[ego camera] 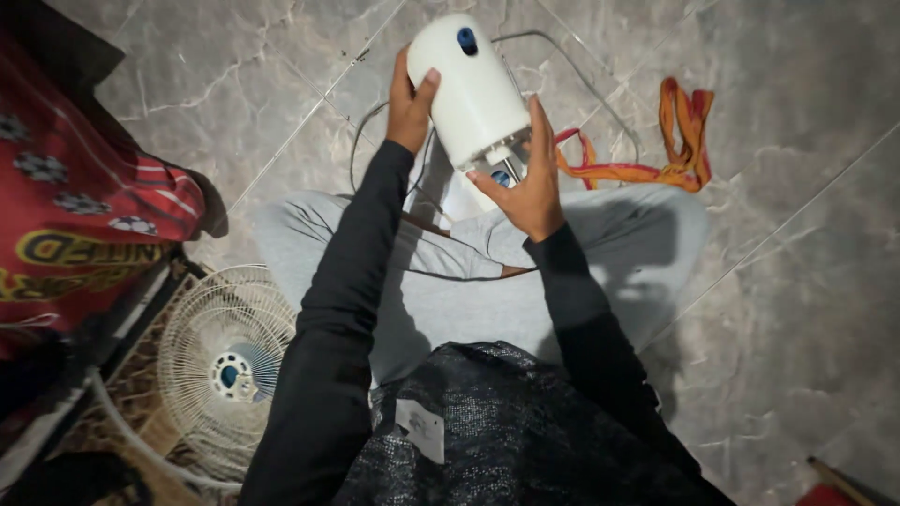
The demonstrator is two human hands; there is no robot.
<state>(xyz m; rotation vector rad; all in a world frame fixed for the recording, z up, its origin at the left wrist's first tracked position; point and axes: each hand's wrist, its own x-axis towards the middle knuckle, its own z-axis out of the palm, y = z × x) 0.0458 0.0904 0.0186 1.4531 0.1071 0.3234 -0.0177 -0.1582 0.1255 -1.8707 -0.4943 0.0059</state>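
I sit cross-legged on a grey marble floor and hold up a white plastic fan motor housing (473,89) with a blue knob on its top. My left hand (411,103) grips its left side, thumb over the edge. My right hand (527,183) cups the lower open end, fingers by a blue part inside. A thin cable (562,56) loops on the floor behind the housing and across my lap.
A white round fan grille (225,361) with a blue hub lies at my left knee. An orange cloth strip (675,141) lies on the floor to the right. Red patterned fabric (75,215) covers something at the far left.
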